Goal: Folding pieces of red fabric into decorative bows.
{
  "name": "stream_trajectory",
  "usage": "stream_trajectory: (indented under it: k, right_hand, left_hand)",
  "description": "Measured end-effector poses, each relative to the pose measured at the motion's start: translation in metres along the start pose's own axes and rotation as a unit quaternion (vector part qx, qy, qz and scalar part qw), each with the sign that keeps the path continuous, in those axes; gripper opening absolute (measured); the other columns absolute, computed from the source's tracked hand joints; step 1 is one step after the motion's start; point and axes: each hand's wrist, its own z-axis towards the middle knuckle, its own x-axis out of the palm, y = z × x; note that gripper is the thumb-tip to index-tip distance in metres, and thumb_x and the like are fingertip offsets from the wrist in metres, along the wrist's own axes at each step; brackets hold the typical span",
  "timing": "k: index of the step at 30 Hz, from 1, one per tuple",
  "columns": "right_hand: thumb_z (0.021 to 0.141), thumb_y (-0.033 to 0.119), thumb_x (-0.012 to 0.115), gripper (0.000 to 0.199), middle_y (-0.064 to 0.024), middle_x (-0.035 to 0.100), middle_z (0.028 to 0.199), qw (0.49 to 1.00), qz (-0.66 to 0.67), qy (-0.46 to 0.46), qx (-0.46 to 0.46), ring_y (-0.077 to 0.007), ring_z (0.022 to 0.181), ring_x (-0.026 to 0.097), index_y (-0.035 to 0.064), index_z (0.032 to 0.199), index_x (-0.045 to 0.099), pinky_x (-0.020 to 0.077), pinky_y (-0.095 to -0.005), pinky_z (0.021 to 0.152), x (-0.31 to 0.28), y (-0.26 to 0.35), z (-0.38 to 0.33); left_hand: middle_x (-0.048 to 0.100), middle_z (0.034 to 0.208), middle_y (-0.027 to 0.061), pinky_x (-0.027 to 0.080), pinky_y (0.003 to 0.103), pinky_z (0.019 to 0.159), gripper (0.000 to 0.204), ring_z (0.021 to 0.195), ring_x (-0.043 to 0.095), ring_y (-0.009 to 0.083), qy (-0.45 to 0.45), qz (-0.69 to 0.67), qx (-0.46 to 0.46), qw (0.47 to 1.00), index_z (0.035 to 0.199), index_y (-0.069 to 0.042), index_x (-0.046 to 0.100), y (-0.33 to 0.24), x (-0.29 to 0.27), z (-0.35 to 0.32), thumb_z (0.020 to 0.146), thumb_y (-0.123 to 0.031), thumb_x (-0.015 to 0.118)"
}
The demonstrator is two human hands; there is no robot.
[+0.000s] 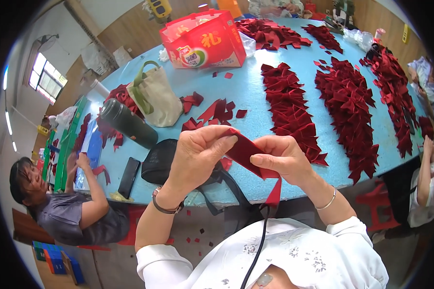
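Observation:
Between my two hands, above the near edge of the table, a dark red velvet ribbon (246, 153) is stretched flat. My left hand (200, 154) pinches its upper left end between thumb and fingers. At the lower right end my right hand (284, 159) grips it, thumb on top. A pointed tail of the ribbon hangs below the right hand. Under my left wrist lies a black bag (158, 161) with a strap. Loose red ribbon pieces (218, 111) are scattered on the table just beyond my hands.
Long rows of red ribbon bows (289, 108) cover the right of the blue table (246, 91). A dark green bottle (130, 124), a cream cloth bag (158, 96), a red gift bag (207, 43) and a black phone (128, 177) stand or lie leftward. A person (77, 207) sits at left; others sit around.

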Motion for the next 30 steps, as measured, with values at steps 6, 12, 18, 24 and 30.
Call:
stream_trajectory:
  k: [6, 12, 18, 24, 30]
  right_hand:
    - [0.081, 0.01, 0.067, 0.016, -0.0006, 0.061, 0.066, 0.975, -0.218, -0.044, 0.012, -0.004, 0.055, 0.049, -0.0045, 0.088, 0.069, 0.0352, -0.0195, 0.047, 0.002, -0.01, 0.001]
    - [0.081, 0.006, 0.067, 0.012, 0.0011, 0.058, 0.062, 0.981, -0.185, -0.049, 0.022, -0.0028, 0.052, 0.045, -0.0054, 0.082, 0.067, 0.0322, -0.0195, 0.046, 0.002, -0.023, -0.007]
    - [0.08, 0.005, 0.068, 0.01, 0.0014, 0.057, 0.063, 0.981, -0.187, -0.039, -0.019, -0.0027, 0.053, 0.045, -0.0052, 0.08, 0.066, 0.0313, -0.019, 0.046, 0.005, -0.035, -0.001]
    - [0.079, 0.006, 0.07, 0.012, 0.0012, 0.058, 0.063, 0.977, -0.209, -0.024, -0.038, -0.0029, 0.054, 0.045, -0.0051, 0.079, 0.066, 0.0318, -0.0188, 0.048, 0.004, -0.035, -0.001]
    - [0.079, 0.007, 0.071, 0.013, 0.001, 0.058, 0.063, 0.977, -0.209, -0.023, -0.029, -0.0029, 0.055, 0.046, -0.0053, 0.079, 0.067, 0.0324, -0.0184, 0.048, 0.004, -0.034, 0.001]
  left_hand:
    - [0.065, 0.07, 0.0082, 0.051, 0.023, 0.053, 0.016, 0.061, 0.063, 0.0109, 0.06, -0.061, -0.063, 0.994, 0.087, 0.007, 0.066, 0.002, -0.013, -0.013, 0.082, -0.008, 0.061]
    - [0.064, 0.07, 0.0075, 0.052, 0.022, 0.05, 0.018, 0.059, 0.064, 0.0105, 0.101, -0.052, -0.043, 0.993, 0.09, 0.008, 0.065, 0.021, -0.015, -0.021, 0.086, -0.009, 0.06]
    - [0.063, 0.067, 0.0066, 0.051, 0.022, 0.048, 0.018, 0.055, 0.062, 0.0097, 0.117, -0.054, -0.052, 0.99, 0.09, 0.008, 0.064, 0.028, -0.027, -0.029, 0.087, -0.01, 0.061]
    - [0.063, 0.065, 0.007, 0.05, 0.021, 0.047, 0.02, 0.053, 0.061, 0.0089, 0.126, -0.045, -0.041, 0.99, 0.091, 0.007, 0.064, 0.031, -0.026, -0.028, 0.086, -0.013, 0.064]
    - [0.064, 0.065, 0.0075, 0.049, 0.02, 0.045, 0.021, 0.052, 0.061, 0.0085, 0.124, -0.037, -0.039, 0.991, 0.091, 0.007, 0.065, 0.029, -0.026, -0.03, 0.086, -0.013, 0.065]
